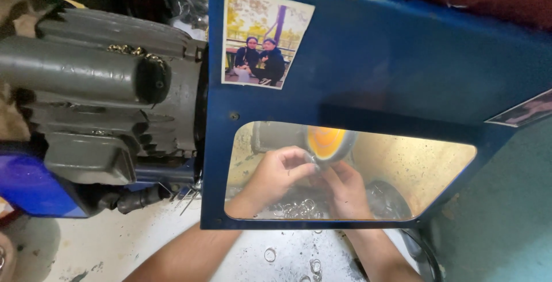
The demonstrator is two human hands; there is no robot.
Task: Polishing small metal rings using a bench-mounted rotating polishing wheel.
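Nearest the camera, three loose metal rings [269, 254] are lying on the dusty white counter [103, 247], one on its own and two close together toward the edge of view. Just beyond, both forearms are reaching under the blue guard panel [374, 75] into its window, where a heap of finished-looking rings [299, 208], too tangled to count, is sitting between the wrists. The left hand [278, 174] and the right hand [347, 189] are meeting at the single orange-glowing polishing wheel [326, 143]; each grip is pinched nearly closed, and together they seem to be pressing one small ring [311, 159] against the wheel's lower edge, though which fingers actually carry it is hard to tell. To do this well, the piece probably wants light, steady pressure below the wheel's centre, fingertips kept back from the spinning face, and slow turning for even contact. Farther left, one grey electric motor [109, 95] is sitting beside the panel, and one photograph [265, 37] is stuck above the window.
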